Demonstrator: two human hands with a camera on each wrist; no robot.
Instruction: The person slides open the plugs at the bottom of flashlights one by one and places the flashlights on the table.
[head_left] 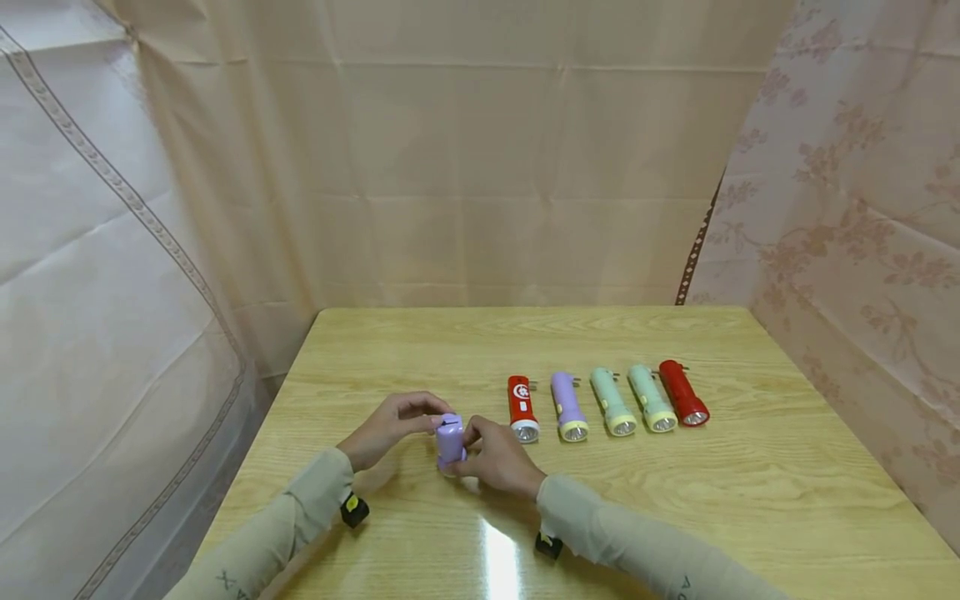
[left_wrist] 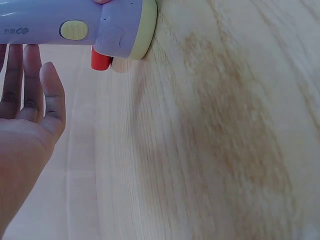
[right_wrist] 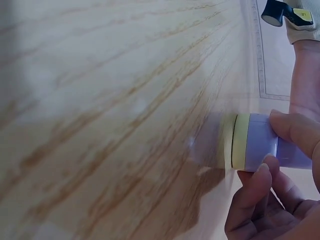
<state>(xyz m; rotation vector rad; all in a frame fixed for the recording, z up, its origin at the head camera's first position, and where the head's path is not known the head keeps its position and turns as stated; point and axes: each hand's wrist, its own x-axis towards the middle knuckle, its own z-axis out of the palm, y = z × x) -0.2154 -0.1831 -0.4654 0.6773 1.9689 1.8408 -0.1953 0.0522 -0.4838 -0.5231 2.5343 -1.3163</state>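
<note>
A purple flashlight (head_left: 450,442) with a yellow rim stands roughly upright between my hands, lens end down at the tabletop. My left hand (head_left: 386,429) holds its upper end, thumb on the near side. In the left wrist view, fingers (left_wrist: 31,75) of that hand touch the purple body below an oval yellow switch (left_wrist: 74,30). Lower down, my right hand (head_left: 498,457) pinches the flashlight near its head. The right wrist view shows the yellow rim (right_wrist: 240,142) close against the wood, with the right thumb and fingers around the purple part; whether it touches is hard to tell.
To the right lies a row of flashlights: a red one with a white rim (head_left: 521,404), a purple one (head_left: 567,404), two mint-green ones (head_left: 611,400) and a plain red one (head_left: 681,390). They rest on the wooden table (head_left: 360,350); cloth curtains (head_left: 480,167) hang around it.
</note>
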